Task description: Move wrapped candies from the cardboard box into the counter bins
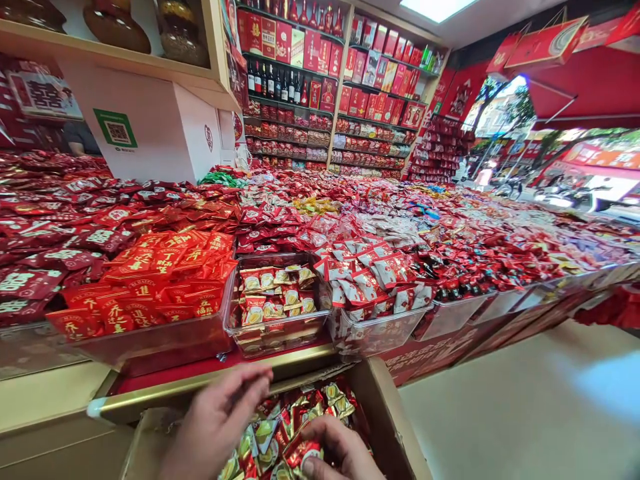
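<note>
My right hand (345, 451) pinches a red and gold wrapped candy (303, 455) over an open cardboard box (387, 407). The box holds many loose candies (285, 421) in the same red and gold wrappers, some showing a yellow fruit picture. My left hand (220, 417) hovers above the box's left side, a little blurred, its fingers stretched out with a gap to the thumb and nothing visible in them. Just beyond the box stands a clear plastic bin (280, 325), partly filled with matching candies (257, 309) lying in rough rows.
Left of the bin is a heap of orange-red packets (165, 267); right of it, a bin of red and white packets (375, 273). A gold-edged ledge (210, 381) runs between box and bins. Shelves (330, 87) with bottles and red boxes rise behind.
</note>
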Motion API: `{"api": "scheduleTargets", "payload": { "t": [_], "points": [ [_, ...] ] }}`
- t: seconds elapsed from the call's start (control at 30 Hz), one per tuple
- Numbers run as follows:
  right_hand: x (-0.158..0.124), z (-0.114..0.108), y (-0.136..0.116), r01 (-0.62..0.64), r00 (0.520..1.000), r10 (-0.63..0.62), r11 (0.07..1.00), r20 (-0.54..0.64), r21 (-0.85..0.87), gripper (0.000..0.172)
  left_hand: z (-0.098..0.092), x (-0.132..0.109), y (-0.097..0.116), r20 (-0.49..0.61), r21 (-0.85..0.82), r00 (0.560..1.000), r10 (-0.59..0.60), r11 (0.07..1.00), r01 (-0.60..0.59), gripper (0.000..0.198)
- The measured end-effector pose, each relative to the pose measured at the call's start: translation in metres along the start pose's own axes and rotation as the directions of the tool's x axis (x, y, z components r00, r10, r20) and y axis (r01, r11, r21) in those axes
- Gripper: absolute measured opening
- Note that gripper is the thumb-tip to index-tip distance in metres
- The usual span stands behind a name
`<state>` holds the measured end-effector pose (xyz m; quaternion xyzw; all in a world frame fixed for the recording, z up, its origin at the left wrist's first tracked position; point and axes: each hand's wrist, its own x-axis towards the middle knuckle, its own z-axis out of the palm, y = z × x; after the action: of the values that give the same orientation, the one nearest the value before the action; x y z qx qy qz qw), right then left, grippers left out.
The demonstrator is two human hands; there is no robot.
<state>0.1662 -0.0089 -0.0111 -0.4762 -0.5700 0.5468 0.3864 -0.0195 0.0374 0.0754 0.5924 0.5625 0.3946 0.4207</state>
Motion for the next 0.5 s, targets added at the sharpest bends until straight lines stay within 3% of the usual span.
{"api": "scheduleTargets", "payload": {
  "t": [0.07,0.1,0.17,0.23,0.33,0.5],
  "points": [
    [-0.005,-0.004,-0.001,-0.024,0.999,0.027,0.997,-0.040,0.069,0.038,-0.012,0.032,0.032,0.011,0.240,0.963,0.268,0.935,-0.262,0.026],
    [-0.007,-0.006,0.000,-0.034,0.998,0.040,0.994,-0.054,0.102,0.043,-0.014,0.049,0.044,0.119,0.360,0.935,0.334,0.863,-0.354,0.027],
    [-0.011,-0.010,0.002,-0.055,0.997,0.064,0.984,-0.051,0.168,0.049,-0.011,0.084,0.057,0.297,0.561,0.913,0.280,0.722,-0.405,0.035],
    [-0.015,-0.012,0.006,-0.075,0.996,0.084,0.970,-0.027,0.230,0.047,-0.004,0.112,0.056,0.389,0.602,0.897,0.208,0.681,-0.418,0.039],
    [-0.022,-0.015,0.016,-0.094,0.995,0.096,0.948,0.008,0.303,0.042,0.002,0.136,0.042,0.446,0.628,0.887,0.120,0.663,-0.406,0.037],
    [-0.026,-0.019,0.033,-0.104,0.993,0.119,0.880,-0.002,0.464,0.046,-0.004,0.145,0.039,0.459,0.642,0.886,0.064,0.665,-0.381,0.031]
  ]
}}
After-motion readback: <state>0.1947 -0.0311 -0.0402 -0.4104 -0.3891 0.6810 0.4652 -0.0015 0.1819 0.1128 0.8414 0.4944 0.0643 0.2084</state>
